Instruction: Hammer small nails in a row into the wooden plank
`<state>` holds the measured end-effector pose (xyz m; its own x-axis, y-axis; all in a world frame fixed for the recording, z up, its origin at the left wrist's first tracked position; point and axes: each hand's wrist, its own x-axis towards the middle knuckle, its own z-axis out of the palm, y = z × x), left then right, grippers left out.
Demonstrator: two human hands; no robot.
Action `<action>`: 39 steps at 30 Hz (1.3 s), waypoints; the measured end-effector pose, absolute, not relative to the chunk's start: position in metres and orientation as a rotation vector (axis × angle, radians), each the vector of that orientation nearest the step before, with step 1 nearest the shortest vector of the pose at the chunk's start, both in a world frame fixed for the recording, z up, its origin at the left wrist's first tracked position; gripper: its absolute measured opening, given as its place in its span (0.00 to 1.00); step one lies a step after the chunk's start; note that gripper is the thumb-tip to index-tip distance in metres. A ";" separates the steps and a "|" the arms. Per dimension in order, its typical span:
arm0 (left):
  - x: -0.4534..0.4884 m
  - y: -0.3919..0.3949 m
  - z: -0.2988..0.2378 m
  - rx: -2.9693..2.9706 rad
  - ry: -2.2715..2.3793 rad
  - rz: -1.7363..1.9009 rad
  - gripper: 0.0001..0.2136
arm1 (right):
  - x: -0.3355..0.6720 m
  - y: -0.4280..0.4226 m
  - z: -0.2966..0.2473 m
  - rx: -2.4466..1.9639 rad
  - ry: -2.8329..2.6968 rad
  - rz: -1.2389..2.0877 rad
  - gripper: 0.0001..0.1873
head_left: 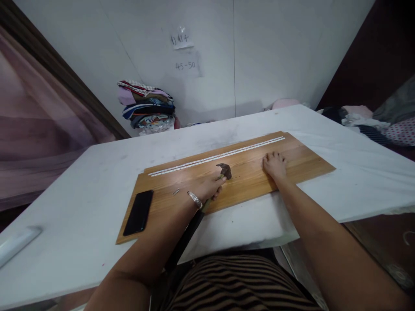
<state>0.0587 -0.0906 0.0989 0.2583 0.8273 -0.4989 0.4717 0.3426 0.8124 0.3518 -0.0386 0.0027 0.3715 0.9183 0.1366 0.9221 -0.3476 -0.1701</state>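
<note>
My left hand [211,188], with a silver bracelet on its wrist, is closed round the neck of a claw hammer [225,171]. The rusty head rests at or just above the wooden board [246,190]; the dark-gripped handle slants back toward my body. To the right, my right hand [275,164] lies on the board with fingers apart and slightly bent, and no object shows in it. Left of the hammer, what look like a couple of nails [176,191] lie on the wood. Small dark specks dot the board just right of the hammer head.
Two thin white measuring strips [217,157] run along the board's far side. A black phone [138,212] lies at its left end. The board sits on a white-covered table [81,207]. Folded cloths [147,106] are piled behind it, and a handwritten paper [181,41] is on the wall.
</note>
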 end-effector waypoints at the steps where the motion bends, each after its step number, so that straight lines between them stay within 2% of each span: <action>1: 0.059 -0.091 0.099 1.296 1.393 0.366 0.12 | 0.352 -0.038 0.003 -2.411 -1.647 -0.026 0.26; 8: 0.058 -0.092 0.103 1.289 1.364 0.383 0.10 | 0.351 -0.038 0.004 -2.421 -1.635 -0.003 0.27; 16: 0.058 -0.091 0.098 1.299 1.381 0.373 0.14 | 0.350 -0.039 0.004 -2.423 -1.640 -0.020 0.26; 23: 0.059 -0.090 0.101 1.299 1.350 0.370 0.11 | 0.351 -0.038 0.003 -2.417 -1.640 -0.005 0.26; 31: 0.060 -0.092 0.103 1.335 1.425 0.332 0.14 | 0.352 -0.036 0.001 -2.401 -1.643 -0.011 0.26; 39: 0.056 -0.085 0.095 1.298 1.313 0.369 0.10 | 0.354 -0.035 -0.002 -2.386 -1.643 -0.014 0.26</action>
<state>0.0560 -0.0847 0.0952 0.3143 0.8148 -0.4871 0.4420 0.3285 0.8347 0.3538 -0.0352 -0.0019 0.3661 0.9191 0.1455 0.9215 -0.3363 -0.1941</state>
